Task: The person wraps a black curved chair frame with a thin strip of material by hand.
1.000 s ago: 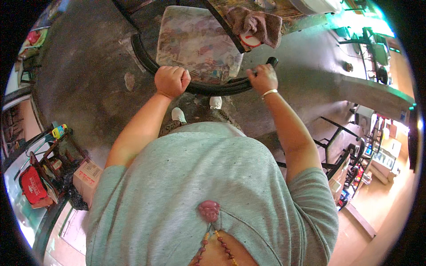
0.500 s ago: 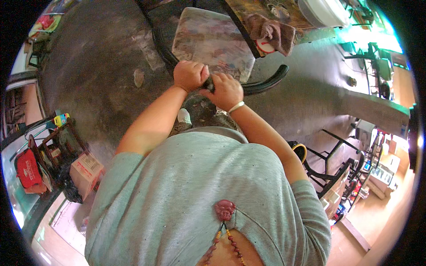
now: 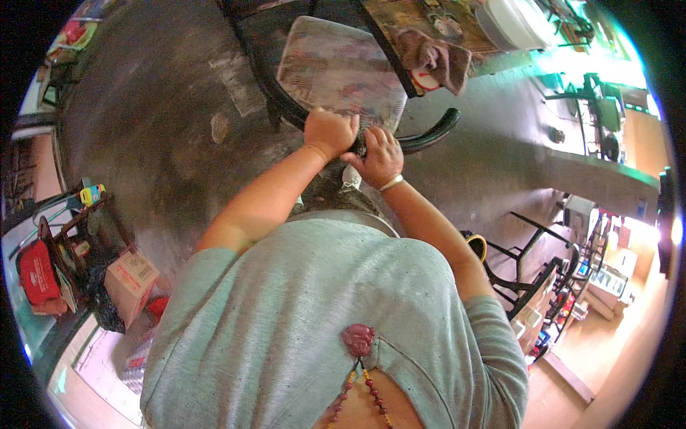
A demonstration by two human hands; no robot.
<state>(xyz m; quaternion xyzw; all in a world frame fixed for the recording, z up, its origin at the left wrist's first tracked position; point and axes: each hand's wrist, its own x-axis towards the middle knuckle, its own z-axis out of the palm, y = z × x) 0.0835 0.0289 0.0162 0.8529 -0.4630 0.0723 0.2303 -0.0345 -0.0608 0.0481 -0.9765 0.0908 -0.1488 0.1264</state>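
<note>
Chair rail [image 3: 431, 137], black and curved, now has left hand [image 3: 331, 134] and right hand [image 3: 379, 157] close together near the middle of its near stretch. A second ago they were far apart, right hand up by the rail's right end; half a second ago it was already in beside the left. Since then both have slid slightly rightward, left one more. Right tip of the rail is bare now, so the handling looks centred on the middle stretch rather than spread along the curve.

Left hand: closed fist, seemingly wrapped round the rail, palm side hidden. Right hand: half curled, fingers bent over the top, thumb toward the left fist; can't tell whether it grips or just rests. Dark patch [image 3: 361, 143] in the narrow gap between them, too blurred to say if it's rail or something separate. White bracelet [image 3: 391, 183] on right wrist.

Rail sits in front of the body, with the patterned seat [image 3: 343, 61] just beyond it, in the same place relative to the rail. Counter [image 3: 389, 20] past the seat carries a crumpled brown cloth [image 3: 437, 58] at its edge and a white tub [image 3: 516, 25]
</note>
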